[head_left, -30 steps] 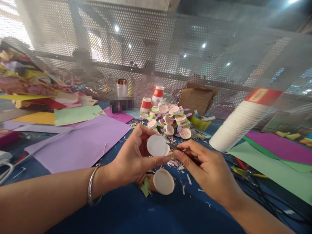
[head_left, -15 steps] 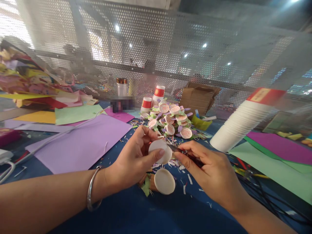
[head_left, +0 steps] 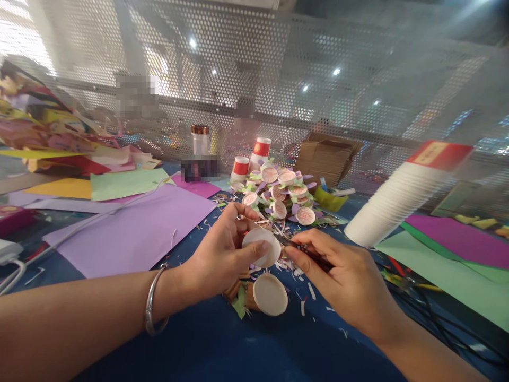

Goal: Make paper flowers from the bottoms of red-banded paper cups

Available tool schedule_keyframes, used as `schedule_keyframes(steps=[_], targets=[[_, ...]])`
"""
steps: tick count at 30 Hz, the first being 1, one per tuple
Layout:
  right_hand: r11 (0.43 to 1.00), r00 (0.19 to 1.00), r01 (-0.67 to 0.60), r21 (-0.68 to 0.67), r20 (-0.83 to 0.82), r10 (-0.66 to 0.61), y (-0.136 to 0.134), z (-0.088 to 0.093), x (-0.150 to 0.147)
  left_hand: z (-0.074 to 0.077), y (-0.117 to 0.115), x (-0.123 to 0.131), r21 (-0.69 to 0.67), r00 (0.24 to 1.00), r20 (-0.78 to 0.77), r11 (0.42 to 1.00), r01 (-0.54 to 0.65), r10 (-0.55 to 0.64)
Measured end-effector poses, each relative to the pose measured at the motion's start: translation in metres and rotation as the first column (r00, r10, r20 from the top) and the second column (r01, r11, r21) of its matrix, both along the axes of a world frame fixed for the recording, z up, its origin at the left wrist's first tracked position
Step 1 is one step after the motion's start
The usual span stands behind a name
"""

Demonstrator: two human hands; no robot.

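Between the thumb and fingers of my left hand is a round white paper cup bottom, its flat face turned toward me. My right hand grips a dark, slim tool that looks like a craft knife; its blade end is at the disc's right edge, and whether it touches cannot be made out. Below them on the blue table lies another pale cup bottom, beside brown pieces and a green paper scrap. Behind my hands is a heap of cup bottoms with green and purple paper bits.
A tilted stack of paper cups stands at right, near green paper and black cables. Purple paper and a white cord lie at left. Cardboard leans against the perforated metal screen.
The view has shifted very slightly. Both hands keep the same hold, and the disc and the tool stay almost where they were.
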State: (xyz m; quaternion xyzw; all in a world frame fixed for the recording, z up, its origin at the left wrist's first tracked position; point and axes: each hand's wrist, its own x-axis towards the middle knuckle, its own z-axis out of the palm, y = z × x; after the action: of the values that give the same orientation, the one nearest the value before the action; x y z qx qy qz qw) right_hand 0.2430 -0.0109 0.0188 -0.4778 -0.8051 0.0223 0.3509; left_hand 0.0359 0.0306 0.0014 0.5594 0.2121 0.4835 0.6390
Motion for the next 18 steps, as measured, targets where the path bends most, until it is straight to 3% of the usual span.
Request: schedule_keyframes(steps=[18], targets=[[1.000,0.999,-0.004,0.002,0.036,0.003,-0.0001,-0.0037,0.0020,-0.0037,0.0030,-0.0018,-0.025,0.995,-0.099,1.000,0.006,-0.008]])
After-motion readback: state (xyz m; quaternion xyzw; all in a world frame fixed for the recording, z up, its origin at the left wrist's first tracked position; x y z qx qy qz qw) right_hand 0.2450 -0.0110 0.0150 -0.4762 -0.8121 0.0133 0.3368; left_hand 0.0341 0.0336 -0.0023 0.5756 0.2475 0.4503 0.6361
